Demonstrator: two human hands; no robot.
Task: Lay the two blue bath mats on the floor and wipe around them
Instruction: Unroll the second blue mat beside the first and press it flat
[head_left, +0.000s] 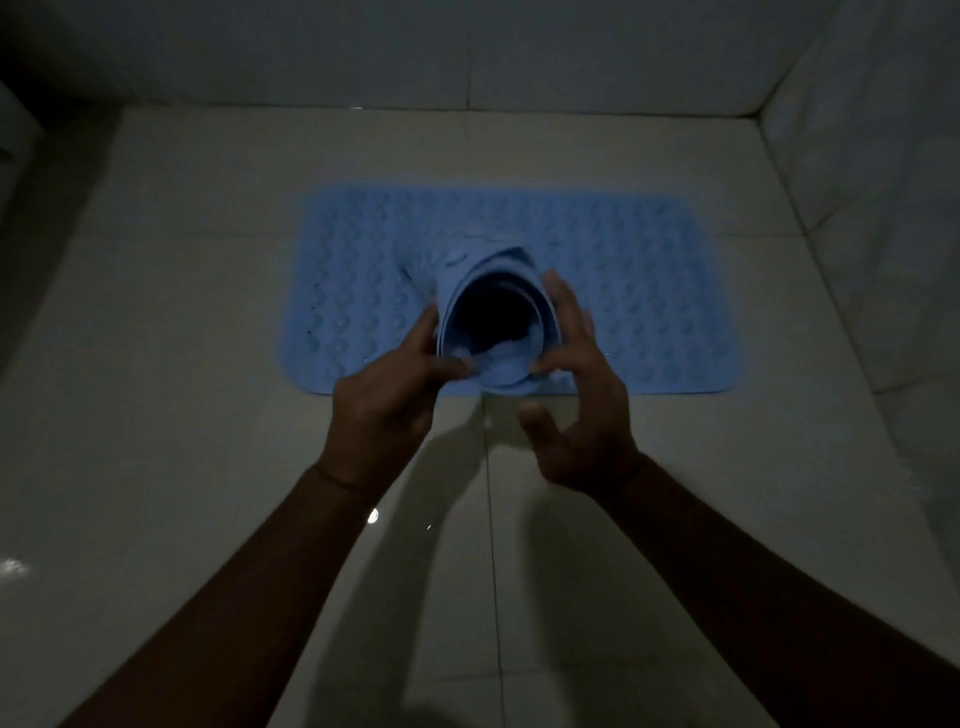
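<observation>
One blue bath mat (649, 291) with a bumpy surface lies flat on the tiled floor ahead of me. Above its near edge I hold a second blue mat (488, 291), rolled into a tube whose open end faces me. My left hand (389, 395) grips the left rim of the roll, thumb inside the opening. My right hand (576, 400) holds the right side, fingers along the outside and thumb at the lower rim. The roll hides the middle of the flat mat.
The pale tiled floor (208, 467) is glossy and dim, with small wet glints near my left forearm. Tiled walls (519, 52) close the space at the back and on the right. A dark object edge shows at far left.
</observation>
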